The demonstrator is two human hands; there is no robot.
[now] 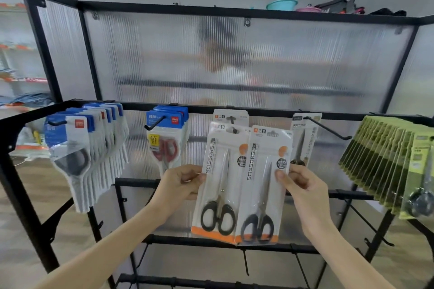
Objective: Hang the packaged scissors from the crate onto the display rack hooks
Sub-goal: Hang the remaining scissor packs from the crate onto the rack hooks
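Landmark: the black top rail point(258, 111) of the display rack point(14, 171), running across mid-frame; all places given from it.

Left hand point(182, 182), below the rail near its centre, fingers closed on the left edge of a packaged scissors point(217, 185); white card, orange base, black handles downward; the card's slot sits on a hook point(231, 119) under the rail, with a like pack point(226, 116) hung behind it.

Right hand point(299, 183), below the rail right of centre, thumb and fingers pinching the right edge of a second packaged scissors point(263, 187); its left edge overlaps the first pack; whether its slot is on a hook cannot be told.

Under the rail's left end: a thick row of blue-and-white packs point(89, 148); next rightward, blue-headed packs with red handles point(166, 138).

Right of the held packs: one slim pack point(304, 138) at the back of a long, otherwise bare hook point(328, 129); under the rail's right end, a dense row of green packs point(387, 164).
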